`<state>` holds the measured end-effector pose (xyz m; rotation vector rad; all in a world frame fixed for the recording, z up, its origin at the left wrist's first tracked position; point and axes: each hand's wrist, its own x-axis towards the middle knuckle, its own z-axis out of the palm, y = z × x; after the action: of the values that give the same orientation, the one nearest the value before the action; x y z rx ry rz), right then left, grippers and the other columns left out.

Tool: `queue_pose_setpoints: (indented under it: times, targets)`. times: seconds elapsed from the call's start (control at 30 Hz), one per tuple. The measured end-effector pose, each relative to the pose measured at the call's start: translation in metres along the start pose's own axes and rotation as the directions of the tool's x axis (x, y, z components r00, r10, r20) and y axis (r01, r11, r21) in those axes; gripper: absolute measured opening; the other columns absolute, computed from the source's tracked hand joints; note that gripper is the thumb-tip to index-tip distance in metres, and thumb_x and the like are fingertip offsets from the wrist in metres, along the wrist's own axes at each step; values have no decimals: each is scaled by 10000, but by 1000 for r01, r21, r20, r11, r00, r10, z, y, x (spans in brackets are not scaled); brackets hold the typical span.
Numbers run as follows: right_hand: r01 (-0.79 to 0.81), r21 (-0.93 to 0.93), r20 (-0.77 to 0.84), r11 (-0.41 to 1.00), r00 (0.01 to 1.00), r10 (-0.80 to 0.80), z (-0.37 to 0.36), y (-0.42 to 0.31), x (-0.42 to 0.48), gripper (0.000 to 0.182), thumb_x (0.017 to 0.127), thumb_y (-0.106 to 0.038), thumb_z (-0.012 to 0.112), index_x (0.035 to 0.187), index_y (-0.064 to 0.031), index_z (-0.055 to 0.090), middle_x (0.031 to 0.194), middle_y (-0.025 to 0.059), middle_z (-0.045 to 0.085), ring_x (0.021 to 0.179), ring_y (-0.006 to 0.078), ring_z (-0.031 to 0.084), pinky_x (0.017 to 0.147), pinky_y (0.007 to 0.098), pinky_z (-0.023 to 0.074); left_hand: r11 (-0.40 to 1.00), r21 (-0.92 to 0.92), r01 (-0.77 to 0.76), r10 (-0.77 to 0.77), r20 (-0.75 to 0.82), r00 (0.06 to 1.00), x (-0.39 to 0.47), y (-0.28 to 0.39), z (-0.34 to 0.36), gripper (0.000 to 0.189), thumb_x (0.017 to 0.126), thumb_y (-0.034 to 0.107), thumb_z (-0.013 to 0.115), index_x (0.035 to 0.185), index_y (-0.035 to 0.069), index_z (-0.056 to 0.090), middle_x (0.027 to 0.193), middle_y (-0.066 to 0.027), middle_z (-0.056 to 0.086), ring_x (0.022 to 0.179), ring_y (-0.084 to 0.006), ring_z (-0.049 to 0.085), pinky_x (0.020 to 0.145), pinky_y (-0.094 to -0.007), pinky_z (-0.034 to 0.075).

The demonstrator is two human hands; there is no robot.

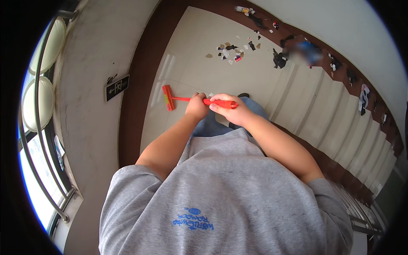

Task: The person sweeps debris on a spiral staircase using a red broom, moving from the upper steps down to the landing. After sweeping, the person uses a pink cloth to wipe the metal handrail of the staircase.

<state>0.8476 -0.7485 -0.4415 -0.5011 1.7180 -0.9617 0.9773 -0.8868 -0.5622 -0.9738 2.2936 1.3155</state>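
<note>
Both hands grip a red broom (pixel 168 98) in front of my waist. Its head, with a yellow-green patch, is to the left over the pale floor tiles; whether it touches them I cannot tell. My left hand (pixel 197 105) wraps around the handle on the side nearer the head. Close beside it, my right hand (pixel 232 110) holds the thicker red grip (pixel 224 104), whose end points right. Beyond the hands, scraps of paper and dark plastic (pixel 230 52) lie scattered on the landing floor (pixel 194 38).
Stairs (pixel 314 98) run along the right, with more litter on their far side, including a black plastic piece (pixel 279 59). A bottle (pixel 243 9) lies by the far wall. An exit sign (pixel 116 87) is on the left wall, near a window with metal rails (pixel 39 95). A blurred patch hides part of the stair top.
</note>
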Motion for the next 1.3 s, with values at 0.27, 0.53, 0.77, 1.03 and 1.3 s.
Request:
queue_pose_setpoints:
  times: [0.27, 0.53, 0.77, 1.03, 1.3]
  targets:
    - [32, 5, -364, 999, 931, -28, -101, -28, -22, 328, 964, -293, 778, 1159, -32, 734, 1078, 131, 772, 1003, 225, 725, 910, 338, 555, 970, -50, -240, 242, 34, 970, 70, 132, 18, 363, 1020, 380, 644, 1037, 22, 702, 1175, -216, 652, 1085, -436, 662, 945, -501, 543]
    - [66, -212, -522, 975, 836, -170, -226, -38, -47, 377, 991, -346, 737, 1161, -11, 695, 967, 178, 745, 896, 314, 729, 809, 375, 562, 908, -85, -409, 418, 192, 888, 160, 281, 63, 287, 988, 312, 672, 1014, 29, 706, 1145, -165, 669, 1072, -390, 671, 938, -438, 540]
    - [224, -239, -411, 945, 859, -307, -322, -34, -55, 339, 976, -297, 764, 1151, -18, 688, 848, 124, 705, 757, 242, 671, 700, 343, 526, 944, 8, -329, 324, 162, 932, 173, 369, 64, 298, 989, 323, 667, 990, 26, 692, 1115, -159, 684, 1054, -384, 677, 930, -451, 539]
    - [224, 11, -184, 975, 958, -218, -346, 31, -6, 345, 986, -291, 751, 1217, -40, 700, 1020, 136, 751, 925, 255, 715, 835, 347, 549, 982, 126, -142, 135, 59, 989, 181, 297, 101, 307, 963, 330, 708, 999, 26, 688, 1127, -173, 663, 1079, -385, 657, 958, -440, 535]
    - [46, 180, -466, 983, 884, 43, -417, 57, -38, 283, 939, -246, 801, 1131, -44, 750, 1047, 114, 769, 937, 207, 717, 854, 317, 555, 974, 69, -213, 189, 263, 946, 216, 391, 170, 220, 983, 249, 660, 1042, 37, 678, 1181, -186, 638, 1104, -417, 652, 956, -469, 534]
